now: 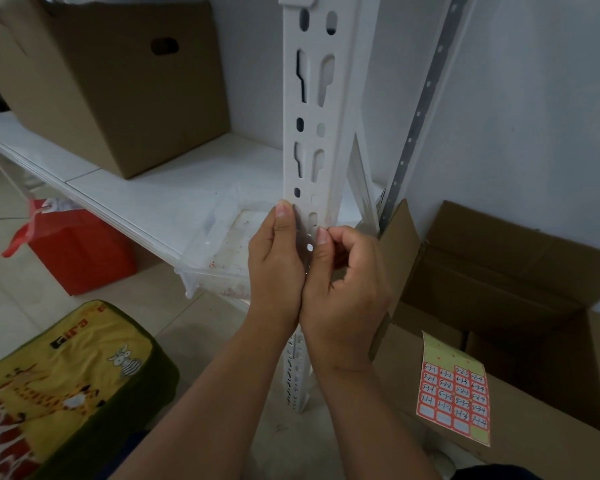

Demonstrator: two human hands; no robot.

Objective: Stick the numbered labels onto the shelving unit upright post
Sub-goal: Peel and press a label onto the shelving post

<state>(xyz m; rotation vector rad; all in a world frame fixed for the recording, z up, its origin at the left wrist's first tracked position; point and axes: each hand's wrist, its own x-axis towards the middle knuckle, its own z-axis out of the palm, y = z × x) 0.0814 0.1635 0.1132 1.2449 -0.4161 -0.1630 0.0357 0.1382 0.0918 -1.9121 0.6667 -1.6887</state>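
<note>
The white slotted upright post (pixel 310 109) of the shelving unit rises through the middle of the view. My left hand (pixel 276 268) grips the post from its left side, thumb tip laid on the front face. My right hand (pixel 347 282) is at the post's right edge, fingers curled, with the thumb tip pressing on the front face beside the left thumb. No label shows under the thumbs. The sheet of numbered labels (pixel 454 396), red-bordered with handwritten numbers, lies on a cardboard box flap (pixel 520 431) at the lower right.
A large cardboard box (pixel 118 84) stands on the white shelf (pixel 174 188). A clear plastic tray (pixel 222 244) sticks out under the shelf, and a red bag (pixel 80 251) is on the floor. A yellow cushion (pixel 59 393) lies at lower left. An open cardboard box (pixel 520 271) stands at right.
</note>
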